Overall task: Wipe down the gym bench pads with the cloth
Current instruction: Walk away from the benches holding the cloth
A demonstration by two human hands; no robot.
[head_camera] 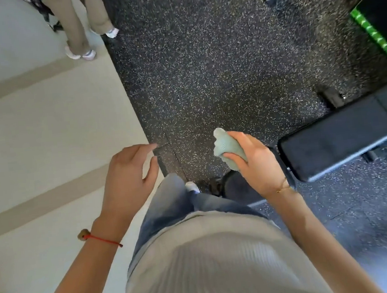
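- Standing at the seam where pale tile (44, 143) meets dark speckled mat (215, 72); view looks straight down over a ribbed light top and blue jeans.
- Right hand (258, 163): fingers curled round a bunched pale-green cloth (227, 148); the cloth sticks out past the thumb side, held in the air above the mat, touching nothing else.
- Thin gold bracelet (284, 188) on the right wrist.
- Left hand (129, 177): holds nothing, fingers loosely bent and relaxed, palm down, over the tile edge.
- Red cord bracelet (102, 239) with a small bead on the left wrist.
- Bench (339, 135): black pad, long, running from just beside the right hand out toward the right edge of frame. A seam shows between two pad sections near the far right. Cloth is near the pad's closest end but apart from it.
- Bench frame parts show under and behind the pad; detail blurred.
- One white shoe toe (192, 186) shows below the jeans, on the mat.
- Upper left: another person's legs (79, 22) in tan trousers and light shoes, standing on the tile.
- Upper right: black box (379, 12) with a green edge and a white mark, partly cut off by the frame; cannot tell what it is.
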